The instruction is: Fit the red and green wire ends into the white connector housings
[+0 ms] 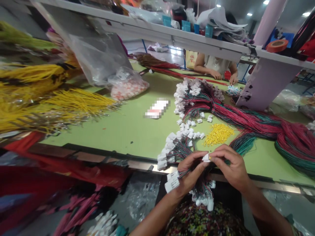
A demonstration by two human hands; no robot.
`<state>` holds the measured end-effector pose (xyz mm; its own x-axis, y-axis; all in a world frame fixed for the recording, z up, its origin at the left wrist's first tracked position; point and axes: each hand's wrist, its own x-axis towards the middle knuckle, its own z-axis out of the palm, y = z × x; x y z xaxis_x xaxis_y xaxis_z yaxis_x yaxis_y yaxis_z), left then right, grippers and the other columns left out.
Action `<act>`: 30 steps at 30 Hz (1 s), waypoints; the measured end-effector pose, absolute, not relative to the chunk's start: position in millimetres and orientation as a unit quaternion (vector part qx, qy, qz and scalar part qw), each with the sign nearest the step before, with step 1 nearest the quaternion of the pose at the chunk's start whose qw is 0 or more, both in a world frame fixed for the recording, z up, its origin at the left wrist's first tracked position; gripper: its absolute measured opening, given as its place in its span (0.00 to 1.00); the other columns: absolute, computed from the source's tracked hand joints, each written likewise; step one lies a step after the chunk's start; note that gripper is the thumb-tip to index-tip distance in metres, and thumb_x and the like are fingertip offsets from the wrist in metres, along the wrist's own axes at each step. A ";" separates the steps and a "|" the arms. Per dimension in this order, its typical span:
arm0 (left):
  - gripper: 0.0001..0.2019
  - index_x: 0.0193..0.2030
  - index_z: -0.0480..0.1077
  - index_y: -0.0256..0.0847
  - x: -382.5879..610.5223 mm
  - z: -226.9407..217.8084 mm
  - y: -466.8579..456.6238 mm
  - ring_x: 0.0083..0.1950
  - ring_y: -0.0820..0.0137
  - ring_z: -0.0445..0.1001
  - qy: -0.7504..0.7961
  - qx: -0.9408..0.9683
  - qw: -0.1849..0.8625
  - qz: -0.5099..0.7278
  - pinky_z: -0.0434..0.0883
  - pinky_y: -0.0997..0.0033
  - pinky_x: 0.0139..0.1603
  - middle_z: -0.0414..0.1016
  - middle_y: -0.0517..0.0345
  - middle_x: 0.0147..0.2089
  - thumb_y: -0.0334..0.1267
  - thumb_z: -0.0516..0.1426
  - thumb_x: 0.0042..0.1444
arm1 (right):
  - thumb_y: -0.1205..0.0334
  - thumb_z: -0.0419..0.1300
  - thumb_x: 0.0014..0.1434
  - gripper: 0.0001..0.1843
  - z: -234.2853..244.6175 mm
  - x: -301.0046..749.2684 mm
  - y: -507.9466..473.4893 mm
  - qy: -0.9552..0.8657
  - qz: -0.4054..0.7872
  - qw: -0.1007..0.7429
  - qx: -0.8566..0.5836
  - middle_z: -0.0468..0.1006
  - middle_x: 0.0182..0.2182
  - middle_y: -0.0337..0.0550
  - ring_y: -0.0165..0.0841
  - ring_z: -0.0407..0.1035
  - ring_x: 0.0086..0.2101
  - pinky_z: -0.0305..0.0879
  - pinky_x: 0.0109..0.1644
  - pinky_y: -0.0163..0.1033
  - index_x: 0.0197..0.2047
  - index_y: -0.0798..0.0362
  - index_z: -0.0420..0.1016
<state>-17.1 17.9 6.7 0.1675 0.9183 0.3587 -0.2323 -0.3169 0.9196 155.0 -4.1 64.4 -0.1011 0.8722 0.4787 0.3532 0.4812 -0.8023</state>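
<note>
My left hand and my right hand meet over the table's front edge, both pinched on one small white connector. A bunch of red and green wires with white connectors hangs from my left hand toward my lap. Just beyond my fingers lie loose white connectors and a small heap of yellow pieces. More wired connectors lie at the table edge to the left of my hands.
A long bundle of red and green wires runs across the green table. Yellow wire bundles and plastic bags lie at left. Another person's hands work at the far side under a shelf.
</note>
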 end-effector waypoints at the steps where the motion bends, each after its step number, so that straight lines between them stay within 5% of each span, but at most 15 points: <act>1: 0.13 0.49 0.81 0.48 -16.7 6.5 17.8 0.43 0.70 0.82 0.292 0.577 0.503 0.573 0.78 0.74 0.47 0.85 0.57 0.43 0.31 0.66 0.58 | 0.66 0.65 0.65 0.06 62.6 154.1 -3.7 -0.674 0.286 0.516 -0.445 0.79 0.35 0.39 0.32 0.74 0.37 0.71 0.42 0.36 0.40 0.47 0.83; 4: 0.12 0.49 0.81 0.47 -15.8 6.8 17.5 0.44 0.69 0.83 0.286 0.584 0.502 0.570 0.78 0.73 0.47 0.85 0.57 0.44 0.31 0.65 0.59 | 0.63 0.68 0.62 0.01 56.8 153.0 -1.4 -0.594 0.389 0.538 -0.454 0.79 0.35 0.38 0.31 0.74 0.37 0.71 0.41 0.35 0.38 0.47 0.82; 10: 0.10 0.48 0.81 0.43 -16.8 9.7 18.1 0.43 0.65 0.83 0.295 0.621 0.484 0.541 0.78 0.68 0.46 0.86 0.52 0.43 0.34 0.65 0.60 | 0.55 0.75 0.53 0.12 51.8 158.3 3.2 -0.480 0.543 0.513 -0.460 0.79 0.29 0.36 0.28 0.73 0.30 0.72 0.37 0.33 0.38 0.50 0.81; 16: 0.09 0.47 0.80 0.40 -12.8 14.7 20.3 0.41 0.64 0.83 0.326 0.617 0.513 0.500 0.79 0.65 0.44 0.86 0.52 0.41 0.37 0.64 0.60 | 0.54 0.70 0.59 0.11 51.5 160.5 -0.3 -0.563 0.467 0.501 -0.462 0.79 0.33 0.39 0.29 0.71 0.30 0.71 0.34 0.33 0.42 0.50 0.81; 20: 0.15 0.51 0.78 0.41 -16.1 21.6 24.6 0.50 0.61 0.81 0.292 0.594 0.562 0.496 0.77 0.61 0.52 0.82 0.48 0.49 0.37 0.66 0.56 | 0.61 0.66 0.63 0.07 60.3 173.7 -8.1 -0.668 0.324 0.471 -0.477 0.77 0.39 0.42 0.32 0.72 0.35 0.72 0.39 0.37 0.45 0.49 0.80; 22: 0.17 0.53 0.77 0.42 -19.0 25.6 28.2 0.47 0.64 0.80 0.298 0.536 0.606 0.507 0.77 0.65 0.48 0.81 0.48 0.51 0.39 0.67 0.56 | 0.66 0.63 0.64 0.07 65.4 185.3 -17.7 -0.724 0.286 0.414 -0.472 0.77 0.38 0.42 0.32 0.71 0.34 0.72 0.39 0.38 0.45 0.49 0.79; 26: 0.13 0.48 0.77 0.41 -18.1 30.4 35.9 0.22 0.78 0.65 0.372 0.456 0.644 0.488 0.61 0.77 0.22 0.78 0.59 0.32 0.45 0.63 0.61 | 0.71 0.59 0.63 0.10 59.6 202.7 -45.8 -0.827 0.256 0.230 -0.444 0.77 0.37 0.42 0.35 0.73 0.36 0.72 0.39 0.39 0.44 0.48 0.77; 30: 0.16 0.44 0.77 0.39 -7.0 33.0 40.3 0.20 0.74 0.62 0.371 0.548 0.606 0.442 0.58 0.74 0.22 0.71 0.64 0.21 0.50 0.57 0.64 | 0.74 0.59 0.61 0.11 41.4 201.6 -60.2 -0.856 0.220 0.150 -0.442 0.78 0.38 0.43 0.35 0.74 0.35 0.71 0.36 0.37 0.43 0.48 0.77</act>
<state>-7.0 40.3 33.0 0.3353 0.9415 0.0340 -0.1297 0.0104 0.9915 201.6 -60.2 41.4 -0.5643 0.8233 0.0615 0.6914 0.5119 -0.5099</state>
